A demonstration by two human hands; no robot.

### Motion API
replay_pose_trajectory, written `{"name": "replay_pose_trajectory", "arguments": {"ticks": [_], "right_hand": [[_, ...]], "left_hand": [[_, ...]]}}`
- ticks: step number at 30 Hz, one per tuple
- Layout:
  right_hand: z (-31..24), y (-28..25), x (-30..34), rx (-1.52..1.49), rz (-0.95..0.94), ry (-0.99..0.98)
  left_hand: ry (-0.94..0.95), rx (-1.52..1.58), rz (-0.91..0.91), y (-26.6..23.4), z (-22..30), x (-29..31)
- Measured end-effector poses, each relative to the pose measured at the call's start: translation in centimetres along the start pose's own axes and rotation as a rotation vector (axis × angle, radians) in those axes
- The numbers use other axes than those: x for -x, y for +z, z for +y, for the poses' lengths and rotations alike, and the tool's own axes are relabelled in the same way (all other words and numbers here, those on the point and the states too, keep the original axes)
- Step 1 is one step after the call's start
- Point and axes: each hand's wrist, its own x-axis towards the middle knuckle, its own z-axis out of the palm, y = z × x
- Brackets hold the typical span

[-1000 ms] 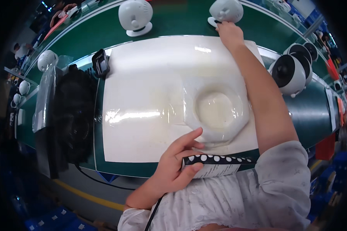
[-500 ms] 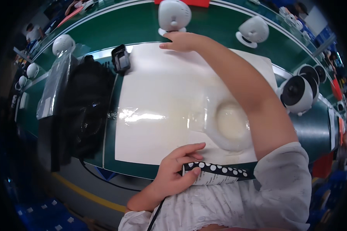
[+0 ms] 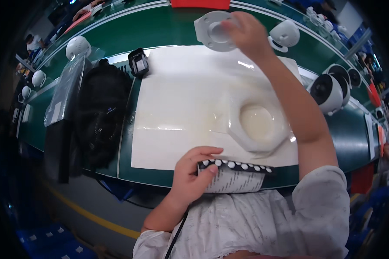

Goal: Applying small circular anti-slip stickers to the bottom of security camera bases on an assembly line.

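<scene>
My right hand (image 3: 254,38), stretched out at the far side, is closed on a white rounded device (image 3: 205,31). The device is tipped so that its flat base with a round centre faces me; the rest of it is hidden. Close to my body, my left hand (image 3: 190,176) pinches a sheet of white labels (image 3: 237,180) with thumb and fingers. A black strip with white round dots runs along the sheet's upper edge. Between the hands, a white octagonal holder (image 3: 236,129) with a round hollow rests on a white mat (image 3: 173,93).
Another white device (image 3: 286,33) stands at the far right on the green belt. Several white devices with black round faces (image 3: 326,93) cluster at right. At left lie a black bag (image 3: 103,118), clear plastic wrapping (image 3: 65,93) and a small black case (image 3: 138,63). A red bin (image 3: 201,3) sits at the back.
My right hand has taken hold of the upright white device, tipped it base toward me and moved it slightly right. My left hand keeps the label sheet, which now hangs more open.
</scene>
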Motion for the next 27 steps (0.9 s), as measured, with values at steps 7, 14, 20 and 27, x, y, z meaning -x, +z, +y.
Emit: {"name": "replay_pose_trajectory", "arguments": {"ticks": [7,14,20,27], "right_hand": [[-6.1,-14.6,6.2,-0.644,-0.238,0.623],[-5.9,-15.3,11.0,-0.587,-0.216,0.571],[-15.6,-20.2,19.7,-1.172,-0.152,0.509],[-18.9,-19.0,18.4,-1.514,-0.529,0.819]], "left_hand": [[0.028,0.020,0.152,0.5,-0.1,0.8],[0.186,0.048,0.174,2.6,2.3,2.6],[0.504,-0.438,0.265,4.3,3.5,3.7],[0.921,-0.673,-0.397,7.4,8.8,6.2]]}}
